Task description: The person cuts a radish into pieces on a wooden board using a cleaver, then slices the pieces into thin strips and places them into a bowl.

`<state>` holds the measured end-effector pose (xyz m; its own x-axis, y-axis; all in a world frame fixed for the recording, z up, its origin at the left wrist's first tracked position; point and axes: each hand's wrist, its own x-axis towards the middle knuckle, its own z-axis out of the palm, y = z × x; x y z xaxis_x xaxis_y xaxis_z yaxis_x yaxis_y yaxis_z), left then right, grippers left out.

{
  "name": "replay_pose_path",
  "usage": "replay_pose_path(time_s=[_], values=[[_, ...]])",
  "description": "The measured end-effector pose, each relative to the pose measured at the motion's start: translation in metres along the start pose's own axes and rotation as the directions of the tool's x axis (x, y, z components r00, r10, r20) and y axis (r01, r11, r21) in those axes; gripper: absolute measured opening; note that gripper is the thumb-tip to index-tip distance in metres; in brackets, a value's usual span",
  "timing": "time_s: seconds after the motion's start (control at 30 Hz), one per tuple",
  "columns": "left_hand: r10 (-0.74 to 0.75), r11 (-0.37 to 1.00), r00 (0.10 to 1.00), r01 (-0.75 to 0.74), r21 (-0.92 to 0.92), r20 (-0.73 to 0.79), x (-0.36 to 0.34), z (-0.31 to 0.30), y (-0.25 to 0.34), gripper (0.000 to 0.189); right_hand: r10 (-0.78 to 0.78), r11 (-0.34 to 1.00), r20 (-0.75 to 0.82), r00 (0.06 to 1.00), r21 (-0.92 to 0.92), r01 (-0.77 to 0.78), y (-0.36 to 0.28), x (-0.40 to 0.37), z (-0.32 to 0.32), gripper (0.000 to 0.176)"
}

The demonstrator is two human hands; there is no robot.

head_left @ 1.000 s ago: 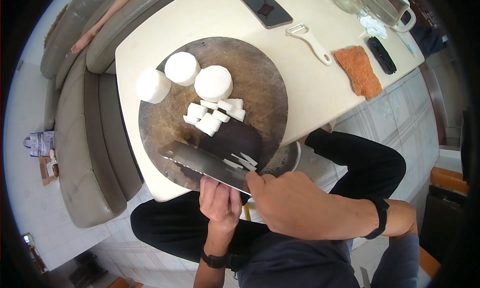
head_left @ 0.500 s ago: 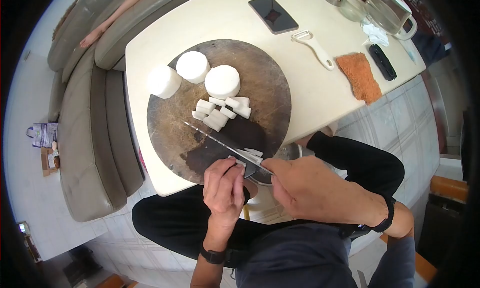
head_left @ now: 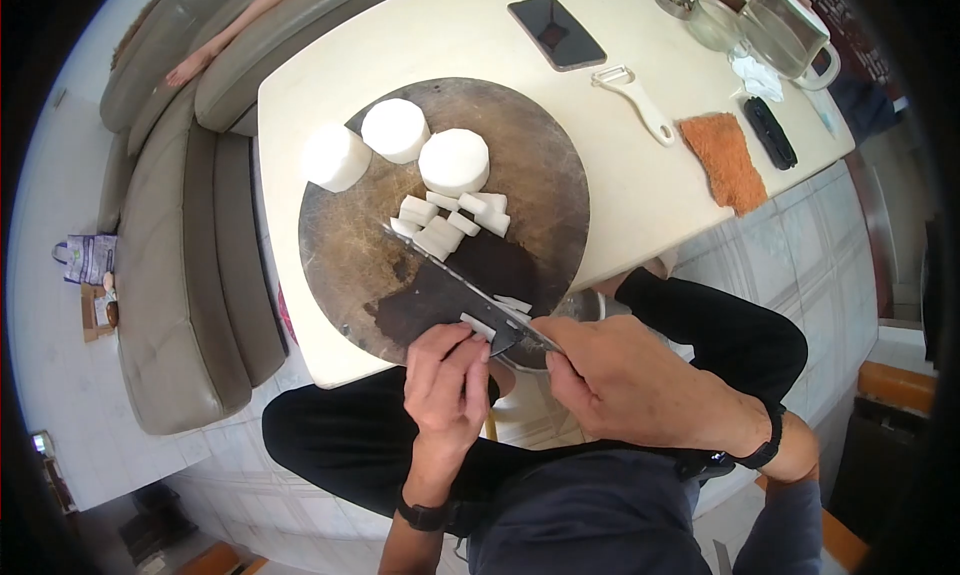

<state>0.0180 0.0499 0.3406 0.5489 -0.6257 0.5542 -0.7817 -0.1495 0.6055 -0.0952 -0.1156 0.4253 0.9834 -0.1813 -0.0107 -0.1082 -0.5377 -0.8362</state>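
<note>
The left hand pinches a white stick near the board's 5-to-6 o'clock rim; the right hand grips the knife, tip toward 10 o'clock. Left fingertips are best curled back, with short, steady strokes.

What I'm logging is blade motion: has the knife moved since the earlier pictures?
Yes: against the board, the knife has shifted forward and right, its tip nearer the white chunks.

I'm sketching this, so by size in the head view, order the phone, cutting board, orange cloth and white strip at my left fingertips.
Largest to smallest:
cutting board
orange cloth
phone
white strip
</note>
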Motion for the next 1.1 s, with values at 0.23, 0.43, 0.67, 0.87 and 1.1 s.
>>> replay_pose_path(time_s=[0.23, 0.43, 0.67, 0.87, 1.1], values=[[-0.65, 0.621, 0.76, 0.531, -0.576, 0.0, 0.031, -0.021, 0.015, 0.019, 0.241, 0.791, 0.193, 0.951, 0.528, -0.308, -0.005, 0.009, -0.017, 0.018], [-0.438, -0.401, 0.654, 0.472, -0.785, 0.617, 0.05, -0.029, 0.011, 0.035, 0.25, 0.58, 0.264, 0.932, 0.73, -0.362, -0.006, 0.016, -0.008, 0.023], [-0.516, -0.414, 0.572, 0.486, -0.77, 0.638, 0.04, -0.029, 0.006, 0.035, 0.289, 0.631, 0.169, 0.942, 0.707, -0.32, 0.0, 0.014, 0.011, 0.021], [-0.678, -0.229, 0.5, 0.553, -0.801, 0.539, 0.036, -0.036, 0.011, 0.032, 0.3, 0.707, 0.028, 0.954, 0.664, -0.242, -0.001, 0.013, 0.012, 0.022], [-0.654, 0.379, 0.718, 0.583, -0.718, 0.237, 0.023, -0.027, 0.002, 0.021, 0.352, 0.717, -0.05, 0.935, 0.656, -0.235, 0.001, -0.011, -0.004, 0.023]])
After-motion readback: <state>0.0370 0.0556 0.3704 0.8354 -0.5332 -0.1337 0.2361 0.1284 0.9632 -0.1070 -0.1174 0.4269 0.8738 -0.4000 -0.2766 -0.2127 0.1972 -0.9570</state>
